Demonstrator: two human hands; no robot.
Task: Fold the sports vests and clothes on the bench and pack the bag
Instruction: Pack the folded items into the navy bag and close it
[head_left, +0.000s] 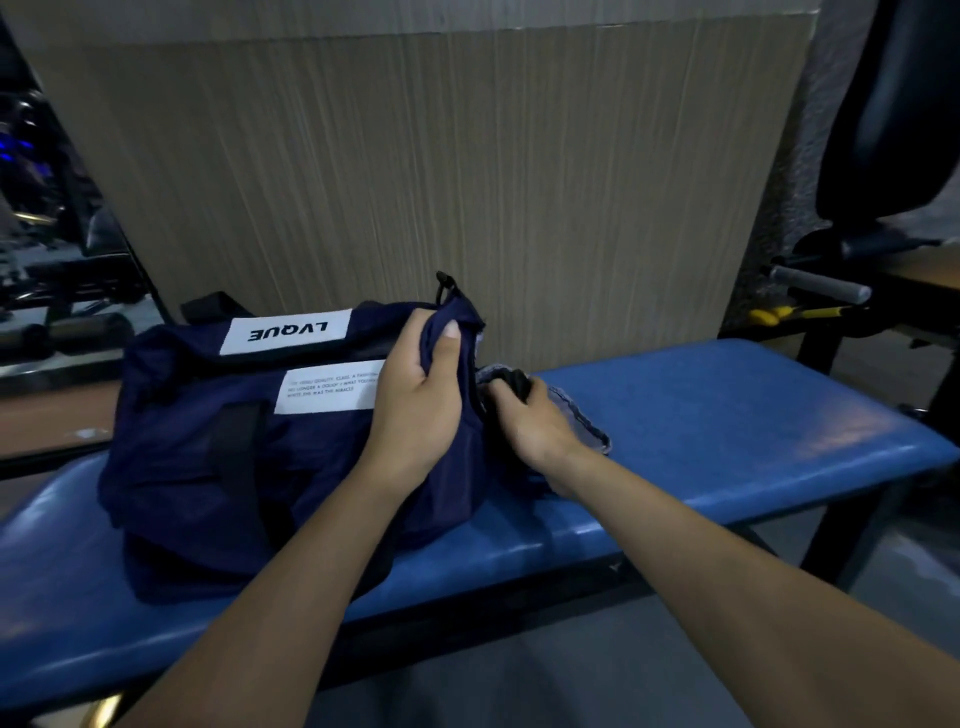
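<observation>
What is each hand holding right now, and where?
Left hand grips the navy bag at its right end fabric. Right hand grips something dark at the bag's opening; unclear what.

Hands (467, 400) at bag (208, 457) opening

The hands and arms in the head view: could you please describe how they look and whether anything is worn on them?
Both arms are bare all the way to the frame's lower edge: no sleeves show. The left hand and right hand wear no gloves, and no rings, watch or wristbands are visible. The left thumbnail is short and unpainted. No markings show on either forearm.
</observation>
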